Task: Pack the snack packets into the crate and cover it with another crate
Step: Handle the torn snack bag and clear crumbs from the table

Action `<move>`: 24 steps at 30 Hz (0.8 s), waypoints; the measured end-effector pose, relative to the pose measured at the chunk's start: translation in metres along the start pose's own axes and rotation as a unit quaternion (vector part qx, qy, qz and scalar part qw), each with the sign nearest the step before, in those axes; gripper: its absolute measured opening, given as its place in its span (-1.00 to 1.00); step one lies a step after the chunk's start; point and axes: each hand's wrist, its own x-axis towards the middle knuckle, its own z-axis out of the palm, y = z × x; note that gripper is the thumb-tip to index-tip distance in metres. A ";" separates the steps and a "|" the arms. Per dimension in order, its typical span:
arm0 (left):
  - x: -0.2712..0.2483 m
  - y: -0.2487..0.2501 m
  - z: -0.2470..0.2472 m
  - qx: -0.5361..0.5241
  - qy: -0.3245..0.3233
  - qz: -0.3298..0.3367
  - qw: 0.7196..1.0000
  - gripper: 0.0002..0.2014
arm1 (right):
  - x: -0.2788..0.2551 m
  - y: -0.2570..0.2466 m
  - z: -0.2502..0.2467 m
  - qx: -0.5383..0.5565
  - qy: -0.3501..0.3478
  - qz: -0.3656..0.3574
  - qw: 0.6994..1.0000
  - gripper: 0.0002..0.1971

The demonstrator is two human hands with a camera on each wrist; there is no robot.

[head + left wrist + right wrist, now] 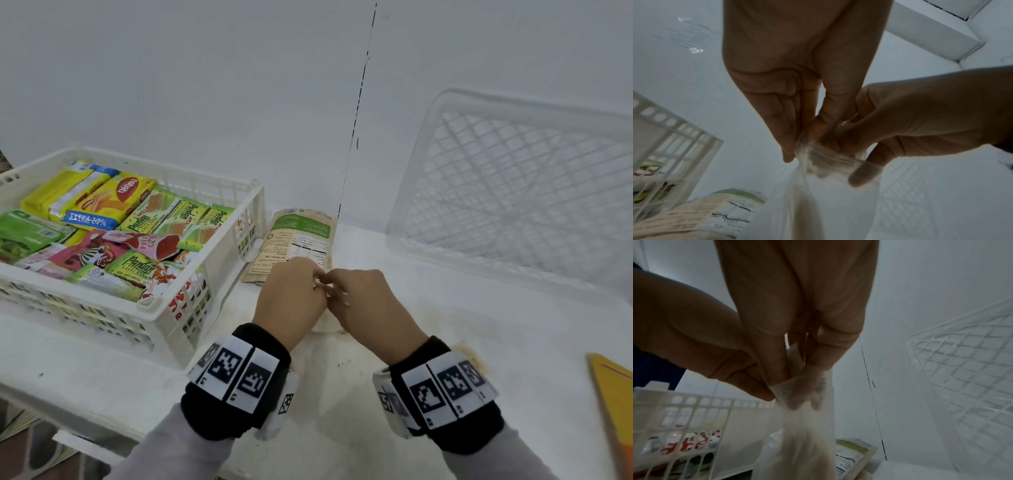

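white tabletop (445, 308) against a white wall. both hands meet at its middle: the left hand (291, 294) and right hand (366, 301) pinch the gathered mouth of a clear plastic bag (818, 203). just beyond lies a beige and green pouch (294, 240). to the left sits the white crate (191, 308) full of snack packets (137, 219); far right, another crate (520, 192) leans on the wall.
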 end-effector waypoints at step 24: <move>-0.001 -0.013 0.002 -0.110 -0.022 -0.009 0.994 -0.70 | -0.092 0.126 -0.057 -0.138 -0.283 0.284 0.905 -0.28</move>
